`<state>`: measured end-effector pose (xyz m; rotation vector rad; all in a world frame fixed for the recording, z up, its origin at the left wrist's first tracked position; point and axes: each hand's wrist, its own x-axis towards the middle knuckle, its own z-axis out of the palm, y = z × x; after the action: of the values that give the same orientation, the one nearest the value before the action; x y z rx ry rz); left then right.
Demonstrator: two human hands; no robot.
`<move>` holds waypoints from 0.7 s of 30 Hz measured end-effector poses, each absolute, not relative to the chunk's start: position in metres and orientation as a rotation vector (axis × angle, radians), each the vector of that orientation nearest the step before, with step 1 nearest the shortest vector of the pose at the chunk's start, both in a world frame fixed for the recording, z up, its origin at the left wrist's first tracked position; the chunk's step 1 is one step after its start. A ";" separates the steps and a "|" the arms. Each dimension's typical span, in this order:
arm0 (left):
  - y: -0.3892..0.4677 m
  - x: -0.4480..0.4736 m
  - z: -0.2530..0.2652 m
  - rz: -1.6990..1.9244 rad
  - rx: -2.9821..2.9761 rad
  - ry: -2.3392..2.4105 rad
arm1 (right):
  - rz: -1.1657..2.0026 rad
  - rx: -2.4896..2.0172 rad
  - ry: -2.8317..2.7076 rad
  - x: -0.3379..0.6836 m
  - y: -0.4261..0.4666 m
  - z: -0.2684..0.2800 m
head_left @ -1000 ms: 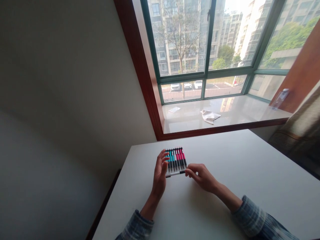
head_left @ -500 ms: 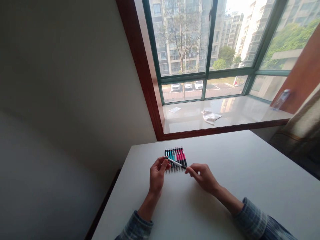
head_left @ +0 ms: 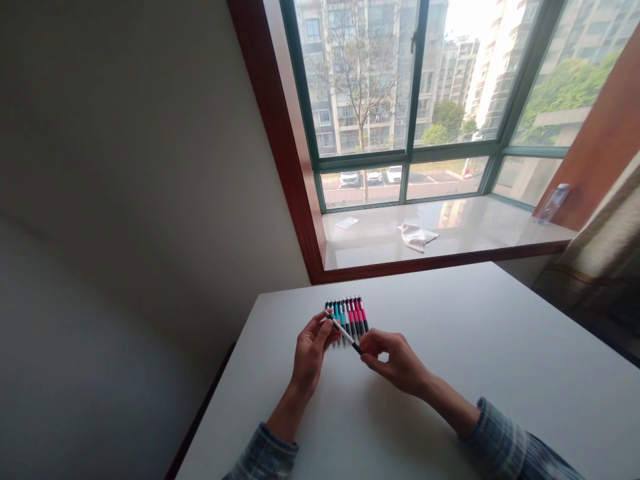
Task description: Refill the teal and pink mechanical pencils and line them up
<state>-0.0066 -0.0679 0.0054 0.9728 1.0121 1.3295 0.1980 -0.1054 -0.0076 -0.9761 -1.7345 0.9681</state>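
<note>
A white pen with a black grip [head_left: 344,331] is held slantwise between my two hands, above the table. My left hand [head_left: 308,353] pinches its upper end between thumb and fingers. At the black lower end, the thumb and fingers of my right hand [head_left: 397,363] close on the pen, hiding its tip. Just behind it, a neat row of pens [head_left: 358,317] lies side by side on the white table [head_left: 430,307]. Those on the left are teal, those on the right pink, with white ones between. My left fingers and the held pen cover part of the row.
Beyond the table's far edge is a window sill [head_left: 360,250] with a crumpled white cloth [head_left: 418,237], a flat white paper [head_left: 347,223] and a clear bottle [head_left: 553,204]. A grey wall [head_left: 150,200] stands at the left, a curtain [head_left: 600,247] at the right.
The pen has tilted more steeply, its black end swinging down and left. My right hand has moved slightly left and down with it. The whole view has shifted a little.
</note>
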 end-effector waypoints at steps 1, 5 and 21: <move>-0.068 -0.008 0.005 1.327 1.020 1.046 | 0.948 -0.996 -1.700 0.199 -0.104 -0.009; -0.065 -0.013 0.003 1.347 1.203 1.191 | 0.821 -1.148 -1.565 0.211 -0.092 -0.014; -0.058 -0.020 -0.004 1.383 1.403 1.323 | 0.521 -1.474 -1.684 0.207 -0.068 -0.033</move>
<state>-0.0198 -0.0581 -0.0035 1.4030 1.3226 1.3826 0.2074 -0.0677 -0.0328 -1.4739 -1.6842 0.5214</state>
